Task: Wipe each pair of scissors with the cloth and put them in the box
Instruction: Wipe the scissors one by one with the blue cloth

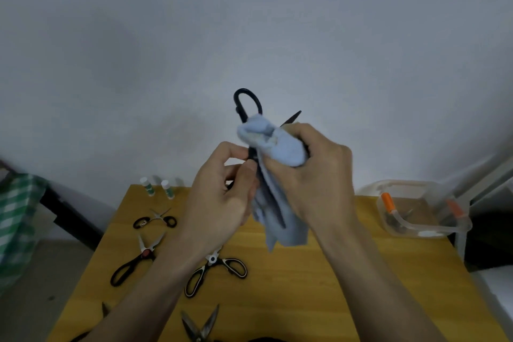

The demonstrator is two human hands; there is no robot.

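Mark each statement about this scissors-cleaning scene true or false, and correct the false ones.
1. The right hand grips a light blue cloth. True.
2. The black scissors being wiped lie flat on the wooden table. False: both hands hold them up in the air, the left hand pinching them.
3. The clear plastic box stands at the table's right edge. True.
4. The box holds nothing. False: scissors with orange handles are inside.
5. Several pairs of scissors lie on the table's left side. True.
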